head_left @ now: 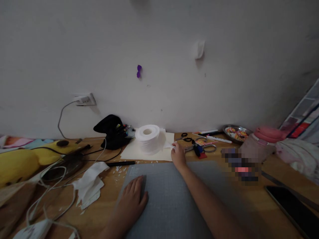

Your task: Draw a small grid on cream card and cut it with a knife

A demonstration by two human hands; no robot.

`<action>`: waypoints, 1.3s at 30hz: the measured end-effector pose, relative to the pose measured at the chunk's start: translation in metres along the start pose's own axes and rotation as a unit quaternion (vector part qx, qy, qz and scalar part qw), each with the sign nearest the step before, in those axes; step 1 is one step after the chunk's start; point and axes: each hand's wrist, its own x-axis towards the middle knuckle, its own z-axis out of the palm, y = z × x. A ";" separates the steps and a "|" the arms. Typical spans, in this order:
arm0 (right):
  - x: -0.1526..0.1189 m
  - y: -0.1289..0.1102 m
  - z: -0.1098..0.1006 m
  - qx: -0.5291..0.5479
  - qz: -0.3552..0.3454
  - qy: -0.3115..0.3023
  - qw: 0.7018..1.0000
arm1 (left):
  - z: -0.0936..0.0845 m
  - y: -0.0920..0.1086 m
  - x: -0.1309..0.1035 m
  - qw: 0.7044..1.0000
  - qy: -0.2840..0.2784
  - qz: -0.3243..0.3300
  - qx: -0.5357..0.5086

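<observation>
White tissue stands wound in a thick roll (147,141), upright on a cream sheet (129,152) near the wall, as the head view shows from above the person's arms. Sitting on its end, the roll is probably steadier than it would be on its side. Its loose tail (167,144) points right, toward the right hand (178,155), whose arm stretches forward over the grey mat (164,202). That hand's fingers curl in at the tail's tip; from where I stand I cannot tell whether they truly pinch it or merely touch it. The left hand (134,195) lies palm down on the near left part of the mat, fingers side by side and thumb held out, gripping nothing; I take it to be resting or bracing the body.

Just beyond the right hand lie scissors (211,148), within easy reach, perhaps for that reason. A black pen (121,163) lies past the mat's far left corner, with pale flecks (118,170) scattered below it. Crumpled tissue (90,182) sits left of the mat, likely pushed aside to leave the working surface free.
</observation>
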 end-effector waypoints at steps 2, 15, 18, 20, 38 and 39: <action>-0.001 0.002 -0.002 0.006 -0.002 -0.006 1.000 | -0.012 0.015 0.020 0.997 -0.033 -0.062 -0.010; 0.004 0.007 -0.013 0.395 0.147 -0.024 0.907 | 0.040 0.082 0.127 0.868 0.042 -0.124 -0.478; 0.008 0.007 -0.007 0.472 0.159 -0.114 0.860 | 0.041 0.074 0.127 0.790 0.083 -0.143 -0.591; 0.009 0.007 -0.007 0.523 0.154 -0.194 0.816 | 0.040 0.070 0.127 0.702 0.102 -0.150 -0.689; 0.041 0.034 0.005 0.682 0.185 0.015 0.707 | 0.044 0.081 0.123 0.862 0.055 -0.078 -0.497; 0.041 0.036 0.004 0.675 0.176 0.005 0.716 | 0.042 0.080 0.123 0.888 0.063 -0.078 -0.450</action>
